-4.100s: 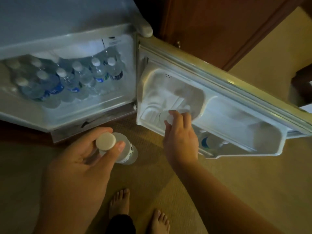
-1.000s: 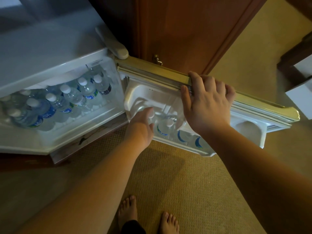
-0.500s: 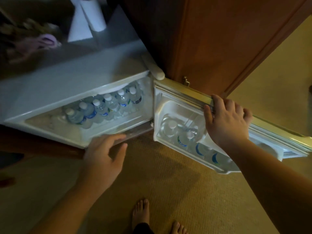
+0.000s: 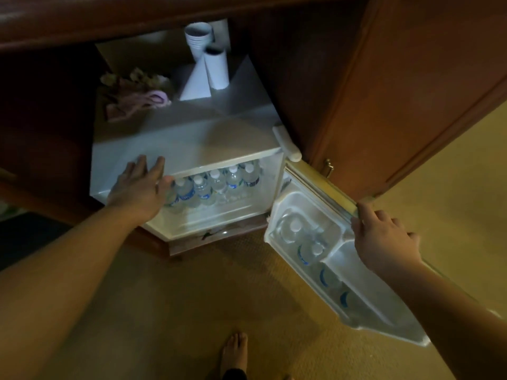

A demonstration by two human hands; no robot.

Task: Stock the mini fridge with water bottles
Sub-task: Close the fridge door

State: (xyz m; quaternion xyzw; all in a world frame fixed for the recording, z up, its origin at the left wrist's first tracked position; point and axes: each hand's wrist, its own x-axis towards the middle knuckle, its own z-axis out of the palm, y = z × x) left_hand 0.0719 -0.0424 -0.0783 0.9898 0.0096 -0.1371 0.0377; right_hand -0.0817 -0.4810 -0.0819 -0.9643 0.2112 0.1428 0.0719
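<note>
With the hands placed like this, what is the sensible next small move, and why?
Probably swing the door shut: the right hand grips its top edge, the left hand rests on the fridge top, neither holds a bottle, and bottles already fill the shelf.

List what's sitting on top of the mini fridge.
On the mini fridge: stacked paper cups, a white paper roll beside a folded white card, and a pinkish bundle too dim to identify. The left hand covers the front-left edge.

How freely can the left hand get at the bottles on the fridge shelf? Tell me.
Probably freely: the left hand rests at the fridge's top front edge, beside the bottles; the door, held by the right hand, stands wide open.
</note>
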